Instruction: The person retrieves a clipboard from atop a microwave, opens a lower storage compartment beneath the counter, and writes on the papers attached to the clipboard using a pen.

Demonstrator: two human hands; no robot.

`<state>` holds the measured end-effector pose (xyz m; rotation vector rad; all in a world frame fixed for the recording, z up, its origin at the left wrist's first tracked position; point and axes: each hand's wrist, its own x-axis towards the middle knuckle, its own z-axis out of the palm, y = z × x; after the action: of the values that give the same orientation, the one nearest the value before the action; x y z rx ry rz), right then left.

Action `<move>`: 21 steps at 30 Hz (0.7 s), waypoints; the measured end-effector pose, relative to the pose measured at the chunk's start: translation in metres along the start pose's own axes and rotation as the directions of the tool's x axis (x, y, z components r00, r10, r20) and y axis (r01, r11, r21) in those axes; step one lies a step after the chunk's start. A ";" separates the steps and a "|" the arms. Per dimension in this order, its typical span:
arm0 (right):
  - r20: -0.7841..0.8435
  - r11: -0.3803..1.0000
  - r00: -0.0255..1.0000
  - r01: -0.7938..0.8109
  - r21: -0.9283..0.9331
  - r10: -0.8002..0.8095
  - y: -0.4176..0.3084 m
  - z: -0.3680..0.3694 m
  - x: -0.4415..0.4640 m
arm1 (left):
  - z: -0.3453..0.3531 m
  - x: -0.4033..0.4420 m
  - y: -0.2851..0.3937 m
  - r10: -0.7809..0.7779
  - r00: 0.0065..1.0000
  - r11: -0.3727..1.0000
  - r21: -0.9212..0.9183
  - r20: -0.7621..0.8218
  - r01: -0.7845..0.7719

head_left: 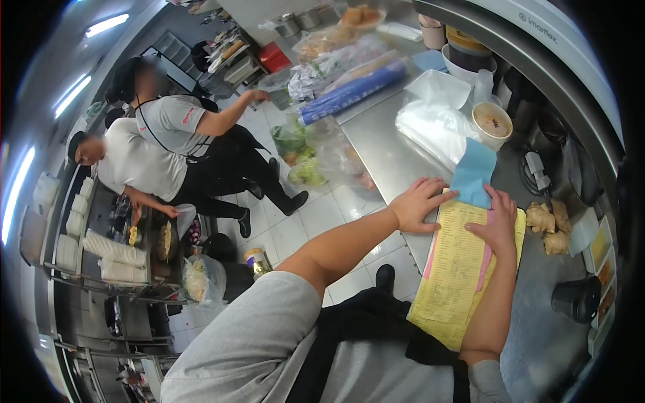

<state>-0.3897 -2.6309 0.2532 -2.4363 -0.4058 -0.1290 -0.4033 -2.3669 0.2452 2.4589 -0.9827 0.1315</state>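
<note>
Sheets of yellow paper [451, 269] with printed lines and handwriting, some pink paper among them, lie on the metal counter before me. A light blue sheet or cloth [474, 173] meets their far end; I cannot tell which it is. My left hand [422, 205] rests flat at the far left corner of the yellow papers, fingers spread and fingertips by the blue piece's edge. My right hand [498, 227] lies on the papers' right side, thumb stretched across them and fingers pointing toward the blue piece. Neither hand is closed around anything.
Plastic bags [430, 124], a lidded cup [492, 123], ginger [547, 225] and a black cup [576, 299] stand around the counter [383, 127]. A blue roll-shaped pack [353, 91] lies farther off. Two co-workers [188, 127] stand to the left, near bagged vegetables [302, 154] on the floor.
</note>
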 end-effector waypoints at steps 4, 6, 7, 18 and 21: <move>0.011 1.000 1.000 -0.001 -0.003 0.001 0.001 -0.001 0.000 | 0.003 0.000 0.000 0.000 1.000 1.000 0.002 -0.012 0.000; 0.015 1.000 1.000 0.001 -0.005 -0.001 0.000 -0.001 -0.001 | 0.004 -0.001 -0.001 0.006 1.000 1.000 0.004 -0.019 -0.006; 0.012 1.000 1.000 0.003 -0.004 -0.003 -0.001 -0.002 0.000 | 0.004 -0.001 -0.001 0.012 1.000 1.000 0.010 -0.022 -0.012; 0.018 1.000 1.000 -0.008 0.014 0.008 -0.002 -0.002 -0.001 | 0.002 0.000 0.001 0.006 1.000 1.000 -0.010 -0.012 -0.006; 0.030 1.000 0.999 -0.023 0.005 0.023 -0.005 -0.003 -0.003 | 0.002 0.000 0.000 0.016 1.000 1.000 -0.024 -0.016 -0.016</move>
<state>-0.3938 -2.6301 0.2583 -2.4390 -0.3901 -0.0817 -0.4038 -2.3679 0.2439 2.4250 -0.9921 0.1430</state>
